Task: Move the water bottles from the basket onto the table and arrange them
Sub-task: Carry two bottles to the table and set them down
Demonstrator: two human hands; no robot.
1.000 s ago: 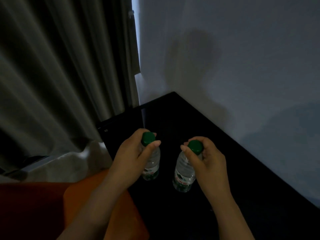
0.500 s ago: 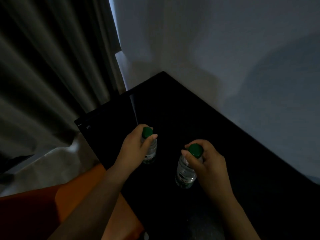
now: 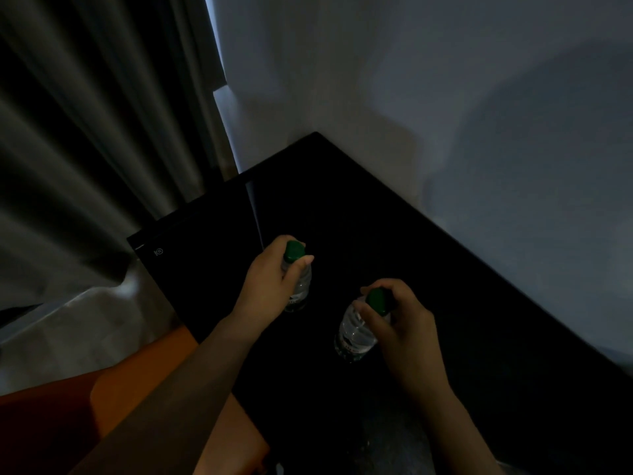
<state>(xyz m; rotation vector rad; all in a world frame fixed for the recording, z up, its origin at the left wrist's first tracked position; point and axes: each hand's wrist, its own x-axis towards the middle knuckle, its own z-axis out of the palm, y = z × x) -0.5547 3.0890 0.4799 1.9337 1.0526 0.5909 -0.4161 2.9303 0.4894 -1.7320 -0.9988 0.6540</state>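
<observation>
Count: two green-capped water bottles, far bottle (image 3: pixel 303 286) and near bottle (image 3: pixel 354 334).
Location: both upright over black worktop (image 3: pixel 376 217), apart.
Left hand (image 3: pixel 270 286): grips far bottle's neck.
Right hand (image 3: pixel 400 320): grips near bottle's neck.

L hand (image 3: pixel 270 286) grips L bottle (image 3: pixel 302 286), R hand (image 3: pixel 400 323) R bottle (image 3: pixel 354 334).

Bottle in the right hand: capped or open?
Capped: the clear plastic water bottle has its green cap on, pinched by the right hand.
</observation>
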